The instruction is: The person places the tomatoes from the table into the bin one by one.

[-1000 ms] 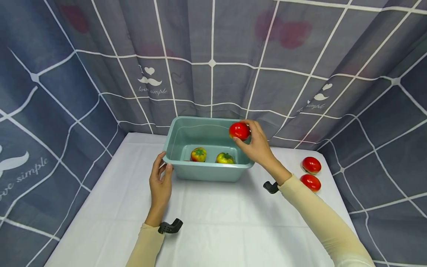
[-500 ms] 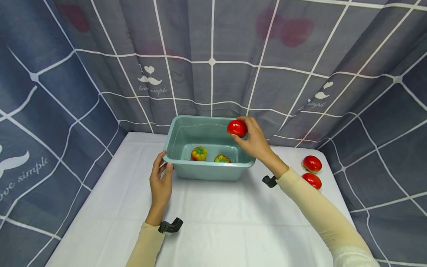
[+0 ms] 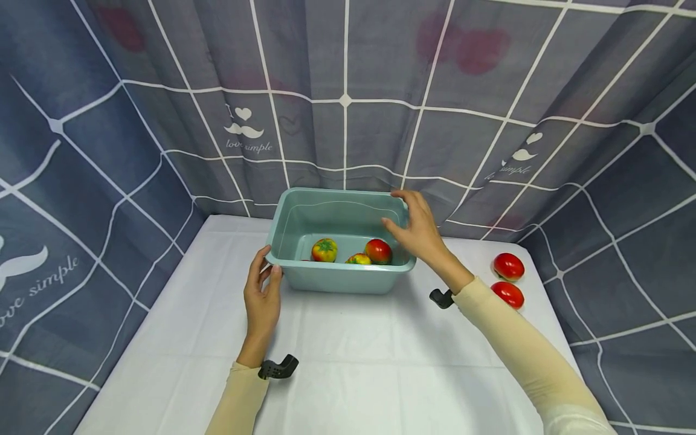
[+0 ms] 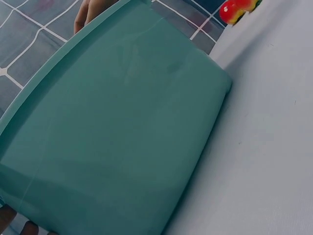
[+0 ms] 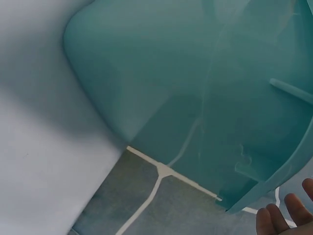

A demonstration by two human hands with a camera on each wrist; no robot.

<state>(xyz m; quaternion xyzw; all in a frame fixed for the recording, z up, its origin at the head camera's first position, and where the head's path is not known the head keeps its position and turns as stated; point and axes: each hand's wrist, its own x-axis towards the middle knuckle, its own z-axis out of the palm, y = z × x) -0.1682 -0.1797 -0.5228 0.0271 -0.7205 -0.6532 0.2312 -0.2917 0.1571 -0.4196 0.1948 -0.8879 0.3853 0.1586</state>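
A teal plastic bin (image 3: 337,279) stands at the table's far side. Its left front corner is held by my left hand (image 3: 263,305), thumb on the front and fingers along the left side. Over the bin's right end is my right hand (image 3: 420,232), thumb and fingers spread apart with nothing between them. Below it in the bin lies a red tomato (image 3: 379,251), beside a yellow-green and red tomato (image 3: 359,259). Another tomato (image 3: 324,250) sits further left, green top up. A red sliver near the front wall is mostly hidden.
Two red tomatoes (image 3: 509,267) (image 3: 508,295) lie on the white tablecloth (image 3: 348,374) at the right, near my right sleeve. A grey checked curtain (image 3: 304,139) hangs right behind the bin and along both sides.
My right hand has let go of the red tomato, which has dropped into the bin's right part. The yellow-green tomato has shifted slightly left. My left hand has stayed on the corner.
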